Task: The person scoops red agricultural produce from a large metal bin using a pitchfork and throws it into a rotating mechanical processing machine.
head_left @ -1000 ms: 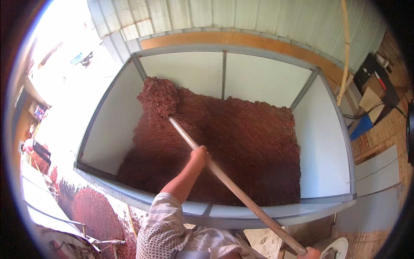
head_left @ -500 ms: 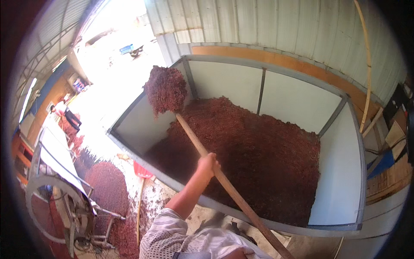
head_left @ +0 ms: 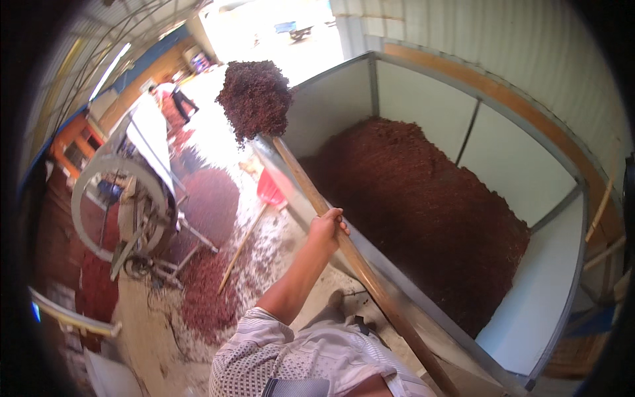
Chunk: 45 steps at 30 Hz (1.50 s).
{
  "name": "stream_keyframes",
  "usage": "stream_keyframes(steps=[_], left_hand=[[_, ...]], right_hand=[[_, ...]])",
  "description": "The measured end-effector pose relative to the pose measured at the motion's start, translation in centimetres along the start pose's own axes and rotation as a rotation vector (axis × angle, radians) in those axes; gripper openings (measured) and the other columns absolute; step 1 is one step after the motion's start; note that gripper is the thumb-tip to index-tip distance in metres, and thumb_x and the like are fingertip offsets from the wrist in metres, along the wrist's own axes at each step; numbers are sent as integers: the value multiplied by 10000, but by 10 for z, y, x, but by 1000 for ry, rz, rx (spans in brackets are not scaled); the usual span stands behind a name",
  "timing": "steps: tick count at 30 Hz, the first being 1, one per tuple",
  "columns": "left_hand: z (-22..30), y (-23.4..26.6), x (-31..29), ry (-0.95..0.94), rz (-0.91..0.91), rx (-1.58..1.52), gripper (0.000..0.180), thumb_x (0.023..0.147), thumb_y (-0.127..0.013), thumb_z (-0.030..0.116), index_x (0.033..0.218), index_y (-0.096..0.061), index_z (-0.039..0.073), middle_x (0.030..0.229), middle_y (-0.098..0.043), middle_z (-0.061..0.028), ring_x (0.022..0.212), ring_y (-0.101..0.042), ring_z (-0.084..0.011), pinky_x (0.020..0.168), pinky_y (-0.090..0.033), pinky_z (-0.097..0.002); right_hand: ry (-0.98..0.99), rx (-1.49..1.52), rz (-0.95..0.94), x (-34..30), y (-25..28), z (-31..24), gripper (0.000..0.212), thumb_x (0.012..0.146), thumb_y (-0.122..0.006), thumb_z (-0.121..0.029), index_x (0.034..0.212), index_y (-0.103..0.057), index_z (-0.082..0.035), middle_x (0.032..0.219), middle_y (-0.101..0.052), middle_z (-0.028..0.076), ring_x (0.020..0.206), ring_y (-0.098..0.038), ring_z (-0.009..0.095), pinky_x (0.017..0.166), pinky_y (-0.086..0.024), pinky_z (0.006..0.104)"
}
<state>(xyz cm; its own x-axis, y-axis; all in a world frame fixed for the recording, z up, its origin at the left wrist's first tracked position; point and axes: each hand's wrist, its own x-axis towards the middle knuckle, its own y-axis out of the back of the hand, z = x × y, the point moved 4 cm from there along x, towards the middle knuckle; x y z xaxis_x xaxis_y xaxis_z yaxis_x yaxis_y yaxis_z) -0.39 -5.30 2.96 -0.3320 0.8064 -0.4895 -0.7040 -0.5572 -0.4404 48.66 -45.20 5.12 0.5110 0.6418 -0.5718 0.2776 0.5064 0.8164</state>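
My left hand (head_left: 329, 226) is wrapped round the long wooden handle of a shovel (head_left: 383, 296), about midway along it. A heaped clump of dark red, crumbly material (head_left: 254, 100) rides on the shovel's far end and hides the blade. The clump is beyond the left side of a large bin (head_left: 423, 100) with white panels and a grey metal frame. Inside the bin lies a broad mass of the same reddish-brown material (head_left: 417, 198). My right hand is out of view; the handle's lower end leaves the picture at the bottom.
A machine with a large wheel (head_left: 83, 205) stands at the left. Near it a red heap (head_left: 210, 198) lies on the floor, with a red scoop-like tool (head_left: 270, 188) on a wooden handle beside the bin. Farther back a person (head_left: 177, 99) bends over. Corrugated wall (head_left: 463, 40) rises behind the bin.
The view has turned left, so the bin sits farther right. The loaded shovel has swung left, from over the bin's far left part to outside it. My left hand keeps its hold.
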Motion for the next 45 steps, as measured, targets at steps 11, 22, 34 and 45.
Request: stream_keyframes(steps=[11, 22, 34, 45], left_hand=[[-68, 197, -42, 126, 306, -265, 126, 792, -559, 87, 730, -458, 44, 596, -432, -59, 452, -453, -176, 453, -458, -372], [-158, 377, -101, 403, 604, -600, 114, 768, -545, 105, 704, -454, 79, 572, -404, -42, 479, -436, -178, 478, -445, -374], [-83, 561, -170, 130, 873, -538, 99, 777, -544, 110, 734, -466, 66, 603, -427, -66, 499, -454, -202, 482, -447, -403], [205, 601, -154, -385, 889, -319, 138, 753, -595, 135, 706, -471, 96, 574, -459, -52, 517, -494, -194, 495, -461, -351]], right_hand=[[279, -337, 51, 56, -27, 46, 331, 632, -663, -290, 921, -640, -130, 868, -651, 137, 852, -610, 331, 759, -474, 426], [459, -797, 564, 113, 24, 138, 436, 709, -623, -477, 1065, -623, -226, 1049, -634, 93, 995, -581, 307, 836, -450, 436], [613, -708, -106, 64, -20, -148, 417, 757, -598, -357, 1107, -592, -130, 1009, -626, 180, 973, -596, 327, 831, -455, 455], [1164, -17, -526, -65, -184, -425, 246, 608, -671, -204, 772, -643, -22, 656, -600, 189, 632, -618, 250, 588, -455, 351]])
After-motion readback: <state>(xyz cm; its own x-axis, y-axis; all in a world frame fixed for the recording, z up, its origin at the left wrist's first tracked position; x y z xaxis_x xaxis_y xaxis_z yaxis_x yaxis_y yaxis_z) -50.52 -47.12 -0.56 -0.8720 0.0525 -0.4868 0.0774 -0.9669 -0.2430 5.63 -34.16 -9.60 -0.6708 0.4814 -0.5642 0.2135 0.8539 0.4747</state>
